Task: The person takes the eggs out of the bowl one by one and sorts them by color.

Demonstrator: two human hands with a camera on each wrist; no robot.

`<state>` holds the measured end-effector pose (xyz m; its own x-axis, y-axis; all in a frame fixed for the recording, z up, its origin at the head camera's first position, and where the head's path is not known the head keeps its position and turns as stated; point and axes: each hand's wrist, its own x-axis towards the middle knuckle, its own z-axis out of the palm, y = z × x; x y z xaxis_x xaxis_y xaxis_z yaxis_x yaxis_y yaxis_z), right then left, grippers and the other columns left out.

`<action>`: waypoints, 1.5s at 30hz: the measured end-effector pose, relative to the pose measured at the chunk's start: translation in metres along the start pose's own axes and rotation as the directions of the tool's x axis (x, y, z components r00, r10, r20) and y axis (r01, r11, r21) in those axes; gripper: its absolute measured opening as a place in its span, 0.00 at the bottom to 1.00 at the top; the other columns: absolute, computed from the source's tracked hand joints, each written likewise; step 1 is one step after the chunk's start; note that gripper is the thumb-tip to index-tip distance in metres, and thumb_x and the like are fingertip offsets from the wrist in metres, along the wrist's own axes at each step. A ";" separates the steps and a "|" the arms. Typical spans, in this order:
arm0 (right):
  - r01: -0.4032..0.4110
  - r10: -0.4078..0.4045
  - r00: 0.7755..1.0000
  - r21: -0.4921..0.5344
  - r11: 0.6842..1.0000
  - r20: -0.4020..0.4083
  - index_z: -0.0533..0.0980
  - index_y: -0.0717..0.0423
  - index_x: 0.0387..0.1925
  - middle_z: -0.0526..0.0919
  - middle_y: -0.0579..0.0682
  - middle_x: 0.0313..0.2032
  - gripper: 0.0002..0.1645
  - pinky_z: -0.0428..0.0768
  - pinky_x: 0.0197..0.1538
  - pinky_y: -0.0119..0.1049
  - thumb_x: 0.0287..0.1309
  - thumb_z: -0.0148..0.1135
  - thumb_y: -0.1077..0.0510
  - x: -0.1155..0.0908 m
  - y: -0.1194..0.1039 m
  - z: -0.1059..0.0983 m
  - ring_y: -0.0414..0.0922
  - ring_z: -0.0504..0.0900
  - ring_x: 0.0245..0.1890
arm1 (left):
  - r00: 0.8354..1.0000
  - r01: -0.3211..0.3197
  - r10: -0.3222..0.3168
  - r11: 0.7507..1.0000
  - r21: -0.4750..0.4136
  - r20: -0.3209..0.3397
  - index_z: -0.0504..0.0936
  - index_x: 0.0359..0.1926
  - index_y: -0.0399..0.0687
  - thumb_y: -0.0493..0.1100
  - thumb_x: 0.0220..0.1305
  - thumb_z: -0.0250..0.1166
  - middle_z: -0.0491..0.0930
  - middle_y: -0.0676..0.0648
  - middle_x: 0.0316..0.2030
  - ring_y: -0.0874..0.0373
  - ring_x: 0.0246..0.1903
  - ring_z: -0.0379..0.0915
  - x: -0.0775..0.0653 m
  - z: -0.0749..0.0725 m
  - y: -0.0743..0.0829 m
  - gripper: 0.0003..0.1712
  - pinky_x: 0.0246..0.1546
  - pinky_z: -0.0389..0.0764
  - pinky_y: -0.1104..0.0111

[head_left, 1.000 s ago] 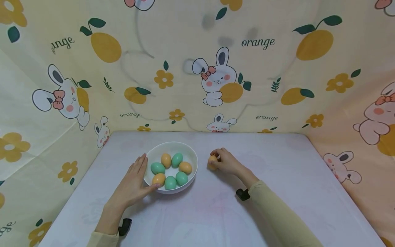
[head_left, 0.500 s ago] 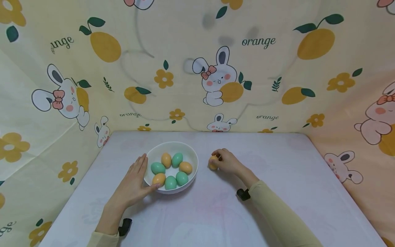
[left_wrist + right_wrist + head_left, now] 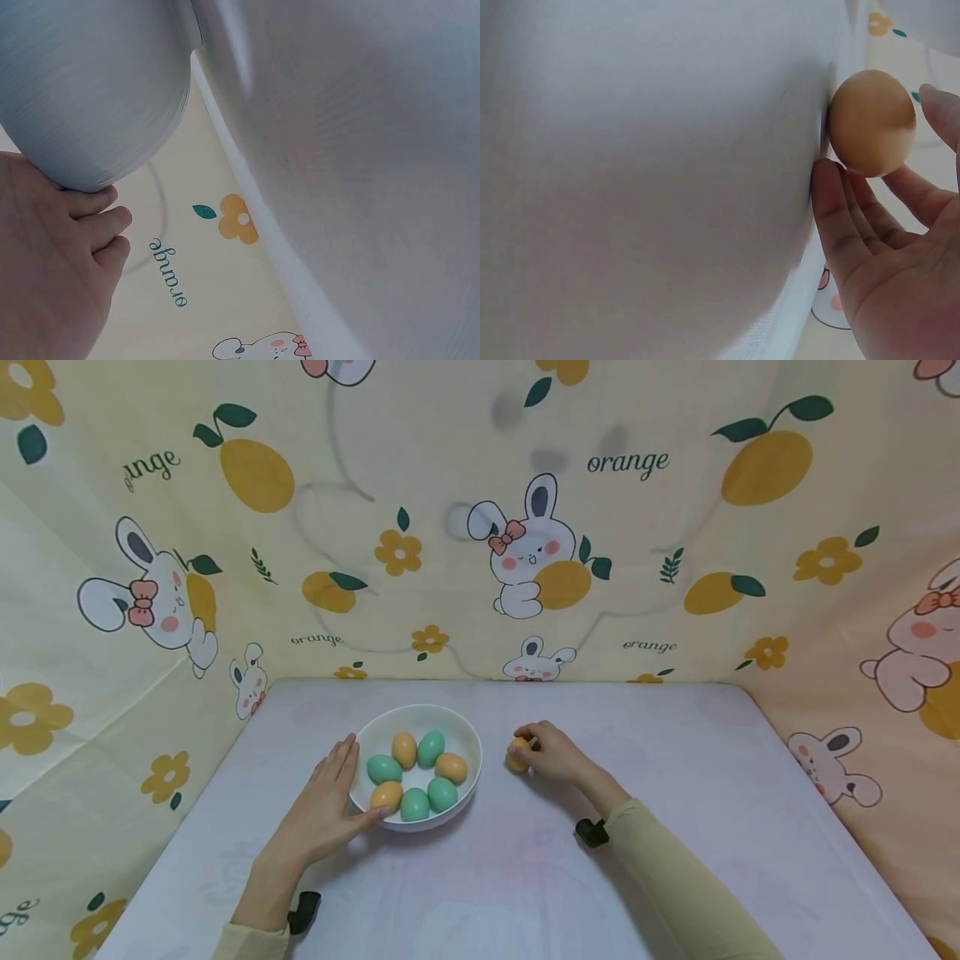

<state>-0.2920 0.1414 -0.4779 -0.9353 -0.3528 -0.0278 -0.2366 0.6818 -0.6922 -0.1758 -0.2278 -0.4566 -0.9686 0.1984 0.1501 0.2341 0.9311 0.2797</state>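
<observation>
A white bowl [image 3: 417, 714] stands left of the table's middle, with three orange eggs [image 3: 403, 750] and several green eggs [image 3: 415, 804] in it. My left hand [image 3: 322, 806] rests against the bowl's left side, fingers straight along the outside and thumb at the front rim. In the left wrist view the fingertips touch the bowl's outer wall [image 3: 97, 90]. Right of the bowl, my right hand [image 3: 555, 756] holds another orange egg [image 3: 517, 755] at the tabletop. The right wrist view shows that egg [image 3: 872, 124] between the fingers and thumb, near the cloth.
A pale cloth covers the table [image 3: 495, 893]. Behind it and at both sides hangs a cream curtain [image 3: 450, 568] printed with rabbits, oranges and flowers. A small black device [image 3: 592, 832] sits at the right wrist, and another black device [image 3: 303, 912] at the left.
Almost nothing differs. The right hand and its egg have shifted very slightly to the right since the first frame; the left hand and the bowl look still.
</observation>
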 end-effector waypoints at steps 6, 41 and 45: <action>0.025 -0.025 1.000 -0.008 1.000 0.001 0.73 0.58 0.57 0.75 0.52 0.46 0.27 0.76 0.45 0.39 0.64 0.57 0.45 0.000 0.001 -0.001 0.46 0.75 0.43 | 1.000 0.005 -0.005 1.000 0.007 0.005 0.41 0.74 0.41 0.82 0.49 0.50 0.39 0.43 0.75 0.45 0.73 0.35 0.000 0.000 0.000 0.67 0.70 0.48 0.48; 0.480 -0.480 0.877 0.052 0.876 -0.012 0.74 0.50 0.55 0.77 0.45 0.52 0.20 0.80 0.48 0.33 0.61 0.62 0.55 0.000 -0.104 0.002 0.45 0.79 0.48 | 1.000 0.004 -0.004 1.000 -0.008 0.008 0.42 0.74 0.42 0.82 0.49 0.50 0.39 0.43 0.75 0.45 0.73 0.36 -0.001 -0.001 0.001 0.66 0.70 0.48 0.47; 0.519 -0.523 0.847 0.065 0.852 0.096 0.74 0.50 0.54 0.77 0.42 0.50 0.20 0.81 0.48 0.32 0.60 0.63 0.57 0.007 -0.115 0.013 0.46 0.78 0.48 | 1.000 -0.001 0.001 1.000 -0.011 0.005 0.42 0.74 0.42 0.82 0.49 0.50 0.39 0.44 0.75 0.45 0.73 0.36 -0.001 -0.001 0.000 0.66 0.70 0.48 0.47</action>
<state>-0.2675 0.0523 -0.4081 -0.6433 -0.7167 0.2693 -0.6699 0.3566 -0.6512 -0.1749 -0.2283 -0.4554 -0.9687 0.2008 0.1460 0.2360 0.9275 0.2900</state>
